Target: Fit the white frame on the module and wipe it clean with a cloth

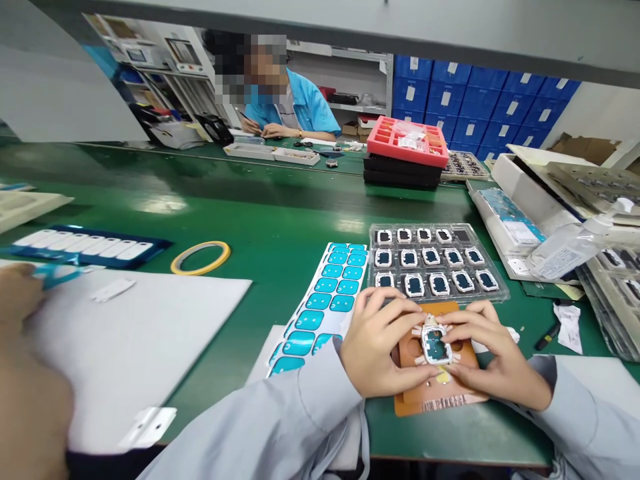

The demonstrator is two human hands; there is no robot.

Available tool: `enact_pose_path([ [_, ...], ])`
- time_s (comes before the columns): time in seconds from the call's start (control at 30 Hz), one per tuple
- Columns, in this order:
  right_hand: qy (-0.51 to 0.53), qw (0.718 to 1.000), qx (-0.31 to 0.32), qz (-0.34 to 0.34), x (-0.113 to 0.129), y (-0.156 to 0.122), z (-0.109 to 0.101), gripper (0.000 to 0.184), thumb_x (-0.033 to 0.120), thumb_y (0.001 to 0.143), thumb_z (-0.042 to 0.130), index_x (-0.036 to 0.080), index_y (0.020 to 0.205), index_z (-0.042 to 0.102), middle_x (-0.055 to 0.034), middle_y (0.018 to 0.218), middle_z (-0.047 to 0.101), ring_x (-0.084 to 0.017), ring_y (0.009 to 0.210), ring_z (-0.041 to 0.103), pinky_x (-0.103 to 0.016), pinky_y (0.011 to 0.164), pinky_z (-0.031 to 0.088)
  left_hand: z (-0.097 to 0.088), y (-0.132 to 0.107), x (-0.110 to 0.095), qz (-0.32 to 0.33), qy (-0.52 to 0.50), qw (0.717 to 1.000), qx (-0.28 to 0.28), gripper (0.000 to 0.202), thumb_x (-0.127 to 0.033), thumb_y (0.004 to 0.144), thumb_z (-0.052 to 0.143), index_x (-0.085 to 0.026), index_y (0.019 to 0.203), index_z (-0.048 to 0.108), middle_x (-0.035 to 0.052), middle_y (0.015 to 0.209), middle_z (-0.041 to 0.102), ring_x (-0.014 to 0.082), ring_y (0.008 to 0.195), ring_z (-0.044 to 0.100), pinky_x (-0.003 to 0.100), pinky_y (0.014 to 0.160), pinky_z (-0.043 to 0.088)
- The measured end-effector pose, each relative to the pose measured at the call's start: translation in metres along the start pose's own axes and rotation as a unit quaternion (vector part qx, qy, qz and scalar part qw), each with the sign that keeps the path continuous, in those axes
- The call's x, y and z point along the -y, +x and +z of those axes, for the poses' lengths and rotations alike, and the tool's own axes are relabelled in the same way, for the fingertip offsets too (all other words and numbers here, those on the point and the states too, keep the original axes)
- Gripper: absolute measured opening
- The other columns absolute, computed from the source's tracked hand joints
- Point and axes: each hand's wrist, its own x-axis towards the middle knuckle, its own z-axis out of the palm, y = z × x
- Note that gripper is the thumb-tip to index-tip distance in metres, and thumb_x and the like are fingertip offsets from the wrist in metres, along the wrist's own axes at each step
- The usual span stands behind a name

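Note:
A small white watch case (437, 345) with a dark green centre sits on an orange-brown fixture block (417, 398) that has handwriting along its front edge. My left hand (383, 343) curls round the left side of the case, thumb at its lower edge and fingers at the top. From the right, my right hand (503, 357) grips it as well, a fingertip over the green centre and the thumb at the lower right corner. Just behind the fixture lies a clear tray (500, 293) with several similar white cases. Left of my left hand is a sheet of blue adhesive pieces (327, 285).
Another person's blurred arm (37, 387) reaches over a white board (190, 320) at left. A yellow tape roll (225, 253) lies beyond. To the right stand a pump bottle (567, 247) and stacked trays. Red and black trays (407, 141) and a seated person (310, 100) are across the bench.

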Motion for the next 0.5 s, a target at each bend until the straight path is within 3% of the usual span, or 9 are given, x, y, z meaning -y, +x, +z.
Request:
enact_pose_path([
  [0.5,0.010,1.000,0.004,0.012,-0.0026,-0.0021,-0.0009,0.012,0.033,0.084,0.070,0.027,0.095,0.069,-0.0072,0.116,0.069,-0.027,0.095,0.052,-0.046,0.084,0.043,0.0025,-0.0021,-0.0021,-0.010,-0.001,1.000,0.019,0.045,-0.052,0.070,0.074,-0.020,0.101,0.070,0.0072,0.098,0.072,0.0288,0.100,0.054,0.048,0.088,0.038],
])
